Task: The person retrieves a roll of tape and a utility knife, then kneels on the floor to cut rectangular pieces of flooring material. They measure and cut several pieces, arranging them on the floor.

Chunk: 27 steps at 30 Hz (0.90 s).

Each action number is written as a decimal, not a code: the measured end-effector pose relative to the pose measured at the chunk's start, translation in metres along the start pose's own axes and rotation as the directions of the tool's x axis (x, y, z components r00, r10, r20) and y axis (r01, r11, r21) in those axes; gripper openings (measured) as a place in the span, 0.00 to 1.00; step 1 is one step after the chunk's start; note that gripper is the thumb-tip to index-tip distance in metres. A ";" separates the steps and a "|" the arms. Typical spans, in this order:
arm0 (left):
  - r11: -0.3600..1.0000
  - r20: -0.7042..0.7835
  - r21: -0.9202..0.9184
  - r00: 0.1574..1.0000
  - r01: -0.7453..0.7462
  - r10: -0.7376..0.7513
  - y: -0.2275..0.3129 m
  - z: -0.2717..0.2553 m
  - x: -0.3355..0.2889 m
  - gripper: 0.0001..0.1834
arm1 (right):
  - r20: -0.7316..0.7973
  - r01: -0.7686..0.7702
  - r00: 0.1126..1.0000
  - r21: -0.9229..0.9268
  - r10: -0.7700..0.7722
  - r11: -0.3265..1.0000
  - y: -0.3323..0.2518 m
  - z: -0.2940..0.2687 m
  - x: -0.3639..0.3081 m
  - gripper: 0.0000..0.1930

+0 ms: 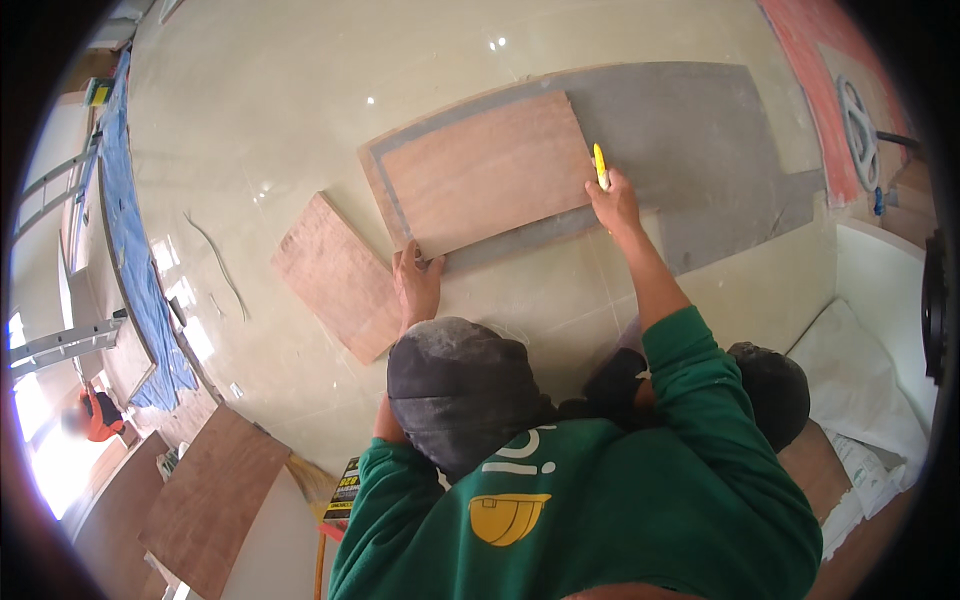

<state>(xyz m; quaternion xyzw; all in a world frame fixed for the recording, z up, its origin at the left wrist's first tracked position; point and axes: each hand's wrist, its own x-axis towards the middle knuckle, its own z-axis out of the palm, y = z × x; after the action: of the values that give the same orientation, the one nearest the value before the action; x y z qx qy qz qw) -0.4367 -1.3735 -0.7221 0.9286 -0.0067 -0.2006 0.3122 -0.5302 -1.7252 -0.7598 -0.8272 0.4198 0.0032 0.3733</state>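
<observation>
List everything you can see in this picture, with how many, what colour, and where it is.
Rectangular brown plywood board: one, on the grey sheet, centre.
Grey flat sheet: one, on the glossy floor, upper right.
Second brown plywood board: one, on the floor, left of the first.
Yellow utility knife: one, at the first board's right edge.
Larger brown boards: at least one, lower left.
Blue tarp: one, along the left wall.
White bags: some, right side.
Red mat: one, upper right.
Left hand: pressing the first board's lower left corner.
Right hand: gripping the knife.
</observation>
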 end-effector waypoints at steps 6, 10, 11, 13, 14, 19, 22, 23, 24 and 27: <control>0.990 0.005 -0.142 1.000 0.027 -0.027 -0.007 0.005 -0.003 0.31 | 0.027 -0.013 1.000 0.005 0.012 1.000 0.012 0.000 -0.001 0.23; 0.993 -0.035 -0.114 0.999 0.024 -0.028 -0.013 0.004 -0.001 0.31 | 0.058 0.000 0.998 0.041 -0.002 0.999 0.018 0.004 0.001 0.24; 0.994 -0.054 -0.106 0.999 0.005 -0.011 -0.015 0.005 -0.001 0.31 | 0.025 0.037 0.999 0.008 -0.037 0.999 0.017 0.007 -0.001 0.24; 0.996 -0.053 -0.085 0.999 0.007 -0.011 -0.009 0.005 0.000 0.32 | -0.045 0.101 0.994 0.027 -0.100 0.995 0.021 0.011 -0.002 0.23; 0.997 -0.037 -0.069 0.999 0.027 -0.030 -0.007 0.004 0.000 0.33 | -0.083 0.131 0.989 0.080 -0.124 0.988 0.023 0.013 -0.003 0.22; 0.994 -0.085 -0.105 0.996 0.026 -0.035 -0.010 0.011 0.003 0.33 | -0.032 0.014 0.999 0.228 -0.006 0.974 0.017 0.008 -0.005 0.24; 0.985 -0.107 -0.170 0.994 0.006 -0.025 -0.024 0.021 0.007 0.32 | -0.031 -0.006 0.999 0.180 0.012 0.984 0.014 0.003 -0.007 0.23; 0.979 -0.107 -0.202 0.994 0.016 -0.038 -0.027 0.021 0.007 0.31 | -0.026 -0.019 0.999 0.221 0.026 0.975 0.015 0.005 -0.008 0.23; 0.972 -0.107 -0.232 0.993 0.028 -0.054 -0.029 0.023 0.006 0.31 | -0.019 -0.031 0.999 0.263 0.037 0.964 0.015 0.006 -0.008 0.22; 0.992 -0.100 -0.121 0.995 0.018 -0.031 -0.015 0.018 0.001 0.32 | -0.027 -0.046 0.998 0.358 0.060 0.933 0.015 0.004 -0.008 0.22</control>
<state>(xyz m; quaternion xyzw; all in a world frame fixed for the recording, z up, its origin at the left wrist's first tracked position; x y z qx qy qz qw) -0.4446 -1.3720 -0.7437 0.9171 0.0327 -0.1570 0.3650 -0.5449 -1.7223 -0.7691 -0.7340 0.4425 -0.0784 0.5092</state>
